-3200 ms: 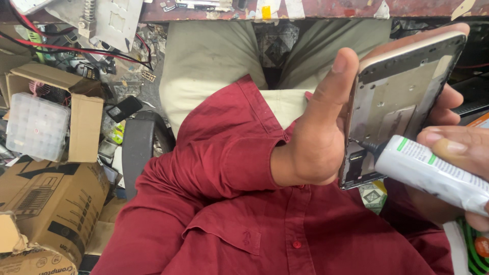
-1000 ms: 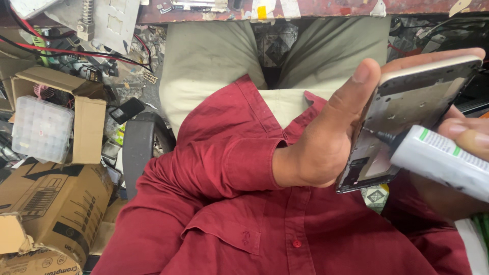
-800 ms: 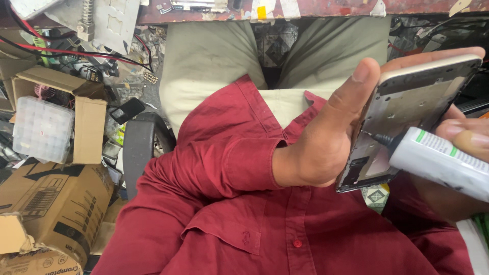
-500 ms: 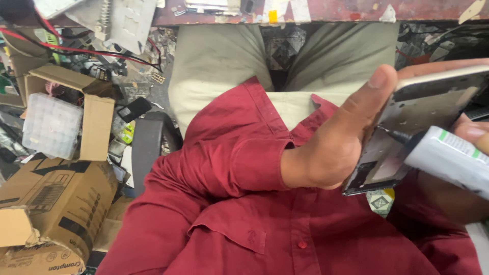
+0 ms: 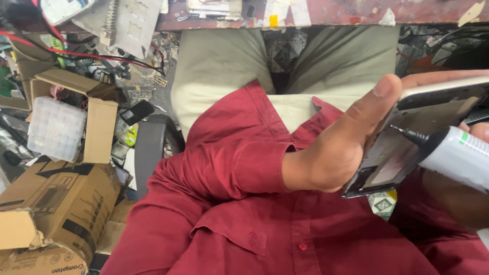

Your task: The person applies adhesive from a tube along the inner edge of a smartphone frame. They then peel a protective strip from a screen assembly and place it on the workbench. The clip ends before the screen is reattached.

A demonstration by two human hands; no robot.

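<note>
Fingers of my left hand (image 5: pixel 331 158) clamp the phone frame (image 5: pixel 407 142), long axis running up-right, while my right hand (image 5: pixel 479 133) grips the glue tube (image 5: pixel 458 155), nozzle touching its face.

You are holding a phone frame (image 5: pixel 407 147) in your left hand (image 5: pixel 336 147), its open metal inside facing you and tilted. Your right hand (image 5: pixel 476 137) is holding a white glue tube (image 5: pixel 456 158), its thin dark nozzle touching the frame's inner surface.
</note>
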